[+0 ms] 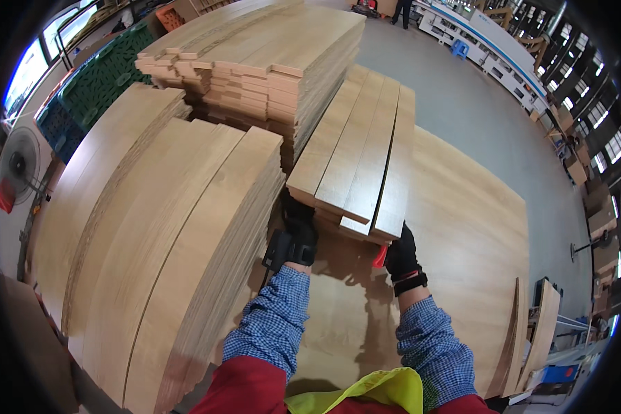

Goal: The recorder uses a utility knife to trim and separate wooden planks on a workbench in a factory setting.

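I judged this the gripping stage: my left hand [298, 231] and right hand [401, 254], both in black gloves, were clamped on the near ends of a small stack of narrow planks [357, 148] lying on the broad board [462, 228] toward its left edge. Any lift would call for an even pull. The planks were smooth, pale wood-grain laminate, straight-edged; taller plank stacks [165, 228] stood just left.

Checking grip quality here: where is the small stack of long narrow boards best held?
At its near end, from below. The narrow boards run away from the person, their near ends overhanging; the left hand and right hand sit under that end.
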`<state>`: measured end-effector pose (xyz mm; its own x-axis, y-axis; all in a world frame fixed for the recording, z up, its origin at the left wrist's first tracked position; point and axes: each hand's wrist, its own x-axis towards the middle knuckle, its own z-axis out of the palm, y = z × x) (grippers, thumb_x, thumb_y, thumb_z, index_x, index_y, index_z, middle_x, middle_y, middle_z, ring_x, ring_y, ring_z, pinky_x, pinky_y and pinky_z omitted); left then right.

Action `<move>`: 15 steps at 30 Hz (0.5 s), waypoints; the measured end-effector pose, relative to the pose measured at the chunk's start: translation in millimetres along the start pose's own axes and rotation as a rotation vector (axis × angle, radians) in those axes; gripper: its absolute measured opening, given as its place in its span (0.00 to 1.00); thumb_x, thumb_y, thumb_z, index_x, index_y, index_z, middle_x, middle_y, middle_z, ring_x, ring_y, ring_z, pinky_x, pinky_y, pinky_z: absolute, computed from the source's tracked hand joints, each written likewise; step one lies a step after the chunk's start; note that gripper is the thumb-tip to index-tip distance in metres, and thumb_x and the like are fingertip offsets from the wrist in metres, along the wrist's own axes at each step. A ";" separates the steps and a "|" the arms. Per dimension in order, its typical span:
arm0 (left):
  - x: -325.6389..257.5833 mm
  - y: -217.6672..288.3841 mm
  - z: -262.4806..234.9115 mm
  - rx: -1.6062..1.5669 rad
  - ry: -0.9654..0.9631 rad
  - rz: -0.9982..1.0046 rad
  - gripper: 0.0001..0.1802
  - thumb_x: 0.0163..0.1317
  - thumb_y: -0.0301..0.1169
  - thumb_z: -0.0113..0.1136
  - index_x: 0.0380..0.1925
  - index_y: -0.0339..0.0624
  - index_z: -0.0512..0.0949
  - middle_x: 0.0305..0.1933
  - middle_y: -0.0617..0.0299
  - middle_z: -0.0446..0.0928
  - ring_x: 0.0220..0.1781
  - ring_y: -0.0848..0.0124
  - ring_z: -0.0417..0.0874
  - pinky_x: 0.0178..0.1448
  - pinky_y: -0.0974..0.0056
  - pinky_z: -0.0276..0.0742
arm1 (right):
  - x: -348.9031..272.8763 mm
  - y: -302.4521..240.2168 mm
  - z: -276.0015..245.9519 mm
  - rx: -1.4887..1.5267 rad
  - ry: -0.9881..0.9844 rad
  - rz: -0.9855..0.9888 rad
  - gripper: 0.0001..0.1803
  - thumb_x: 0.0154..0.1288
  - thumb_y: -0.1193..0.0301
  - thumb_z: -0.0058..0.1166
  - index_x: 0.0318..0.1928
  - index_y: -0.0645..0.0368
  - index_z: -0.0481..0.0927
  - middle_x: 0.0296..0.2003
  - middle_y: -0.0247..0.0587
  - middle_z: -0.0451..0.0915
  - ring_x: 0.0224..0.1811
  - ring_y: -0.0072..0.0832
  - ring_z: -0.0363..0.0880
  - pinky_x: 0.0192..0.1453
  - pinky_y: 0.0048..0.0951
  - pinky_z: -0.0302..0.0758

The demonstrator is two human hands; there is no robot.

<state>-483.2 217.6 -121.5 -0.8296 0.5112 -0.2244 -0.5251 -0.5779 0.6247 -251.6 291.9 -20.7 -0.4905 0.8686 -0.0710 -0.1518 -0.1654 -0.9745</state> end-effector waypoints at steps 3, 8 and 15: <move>-46.6 -4.9 90.1 0.051 -0.079 -0.049 0.31 0.76 0.50 0.39 0.71 0.46 0.57 0.70 0.59 0.62 0.69 0.66 0.64 0.70 0.63 0.61 | 21.3 -10.6 -46.1 -0.218 0.077 -0.090 0.19 0.76 0.66 0.37 0.55 0.64 0.75 0.49 0.38 0.80 0.50 0.25 0.76 0.57 0.29 0.71; -4.4 -17.7 24.6 0.214 -0.079 0.174 0.33 0.75 0.54 0.37 0.69 0.42 0.60 0.69 0.59 0.64 0.68 0.66 0.62 0.72 0.62 0.53 | 29.6 -19.1 -4.4 -0.084 -0.046 -0.084 0.18 0.76 0.67 0.38 0.57 0.64 0.74 0.49 0.37 0.80 0.51 0.24 0.75 0.59 0.28 0.69; -80.2 -18.1 66.1 0.184 -0.068 0.224 0.36 0.74 0.54 0.39 0.72 0.43 0.54 0.74 0.60 0.57 0.74 0.67 0.56 0.77 0.62 0.48 | 25.1 -16.6 -14.3 -0.081 -0.032 -0.009 0.20 0.70 0.68 0.47 0.59 0.64 0.72 0.52 0.39 0.78 0.52 0.25 0.76 0.58 0.27 0.73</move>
<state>-394.6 229.2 -65.4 -0.9033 0.4286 -0.0192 -0.2821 -0.5596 0.7793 -249.1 323.1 -9.4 -0.5169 0.8541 -0.0569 -0.0871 -0.1186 -0.9891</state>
